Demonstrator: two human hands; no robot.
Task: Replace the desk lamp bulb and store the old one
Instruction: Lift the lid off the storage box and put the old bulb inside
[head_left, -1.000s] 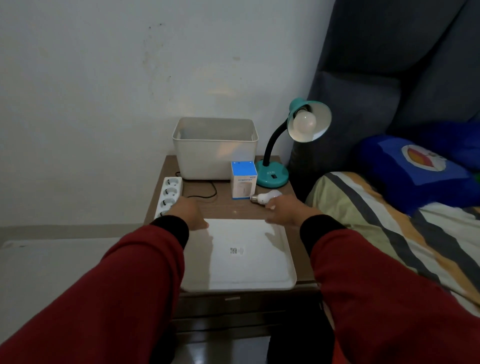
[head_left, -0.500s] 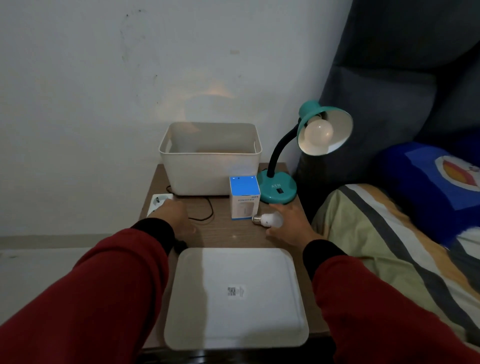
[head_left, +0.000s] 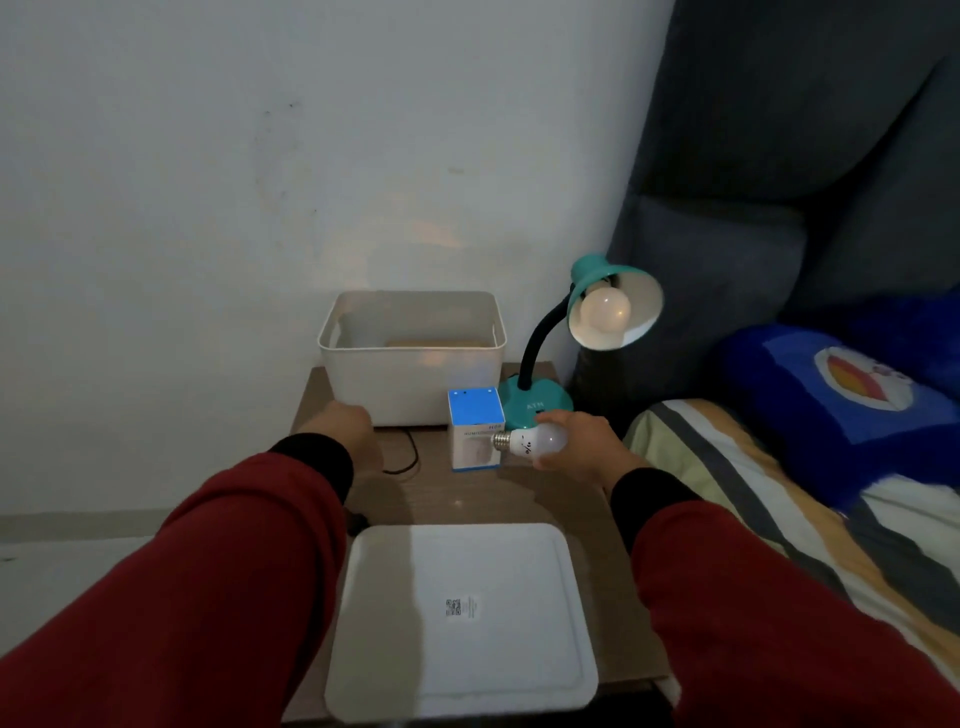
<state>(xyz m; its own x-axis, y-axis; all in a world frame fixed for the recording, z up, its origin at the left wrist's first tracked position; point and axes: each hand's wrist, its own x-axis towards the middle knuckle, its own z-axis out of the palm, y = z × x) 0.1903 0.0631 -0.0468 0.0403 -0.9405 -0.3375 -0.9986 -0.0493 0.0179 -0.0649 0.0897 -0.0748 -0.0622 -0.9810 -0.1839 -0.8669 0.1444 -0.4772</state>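
The right hand holds a loose white bulb with a silver screw base just above the brown wooden surface, near its far right corner. The fingers curl over the rounded globe end and the thumb lies beneath, so the bulb lies sideways with its threaded base pointing left, clear of the hand. Small dark marks are printed on the bulb's white neck, too small to read. The base tip sits right in front of a small blue-topped white cardboard box, which stands upright; a line of grey writing runs across its front face but is not legible.

Behind the hand stands a teal desk lamp with a black gooseneck at the far right corner of the surface; raised letters on its round base appear to read "ATN". Its shade tilts toward the camera, and a second round white bulb is seated in the socket, unlit.

The left hand hovers near the far left edge, fingers loosely curled and holding nothing, just in front of an open white plastic storage bin at the back edge. A flat white rectangular lid lies at the near edge, with a small QR-code sticker in its middle.
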